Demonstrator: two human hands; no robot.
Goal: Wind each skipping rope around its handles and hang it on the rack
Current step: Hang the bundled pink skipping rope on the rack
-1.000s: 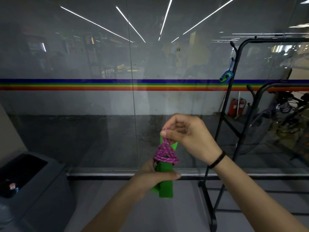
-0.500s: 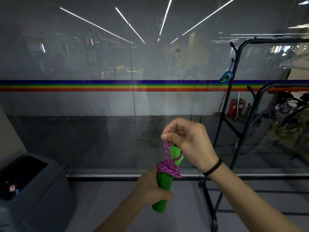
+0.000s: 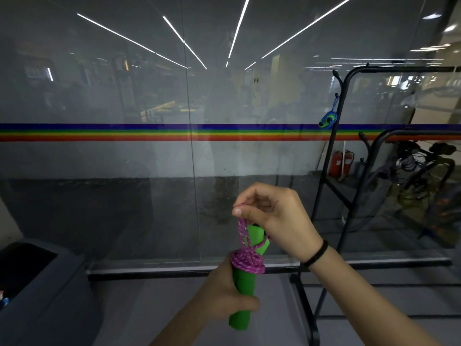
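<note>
Left hand: fingers curled tight round the lower half of the two green handles, held together and upright, near centre.
Right hand: thumb and forefinger pinch the top of a short loop of cord just above the handle tops; the other fingers are curled in and hold nothing.
Magenta skipping rope: wound in a coil round the middle of the handles. The loop rises from the coil to the pinch, and one strand crosses the handle tops.
Rack: black tube frame on the right, well apart from both hands.
Blue skipping rope: already hangs on a hook on the rack's upright.
Step, as I judge it: fixing the loop for hanging; not yet hung.
Risk: the coil sits loose, so a slack pinch could let the turns slide and unwind.
Risk: a loop kept this short may be hard to slip over a hook.
</note>
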